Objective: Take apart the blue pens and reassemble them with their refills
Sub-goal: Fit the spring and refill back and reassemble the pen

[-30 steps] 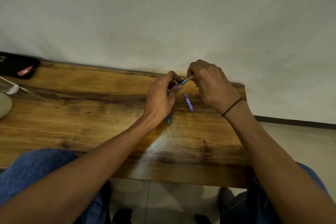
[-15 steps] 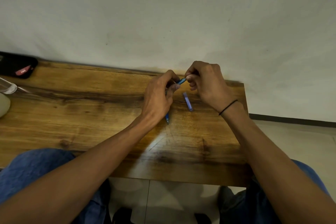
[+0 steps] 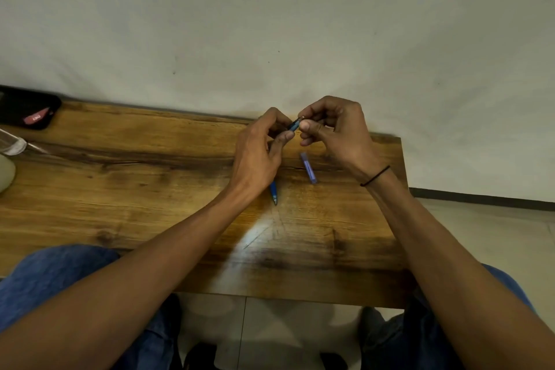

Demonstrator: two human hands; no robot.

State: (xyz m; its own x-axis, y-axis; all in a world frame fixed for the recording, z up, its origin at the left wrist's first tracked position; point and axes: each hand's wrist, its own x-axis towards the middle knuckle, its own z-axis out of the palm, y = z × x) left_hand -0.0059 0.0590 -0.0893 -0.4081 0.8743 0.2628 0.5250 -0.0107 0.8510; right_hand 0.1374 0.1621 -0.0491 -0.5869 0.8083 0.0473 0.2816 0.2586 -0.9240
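- The wooden desk [image 3: 150,189] carries the work, set against a pale wall; a dark phone [image 3: 28,111] lies at its far left corner, well clear.
- The left hand [image 3: 258,156] is clamped on a blue pen [image 3: 293,125], raised above the desk, probably to steady it.
- The right hand [image 3: 333,132] pinches the pen's upper end between thumb and fingers, seemingly to twist or pull a part.
- A pale blue cap [image 3: 308,167] lies on the desk just below the right hand, likely set aside.
- A second pen's tip [image 3: 274,194] pokes out from beneath the left hand, on the desk.
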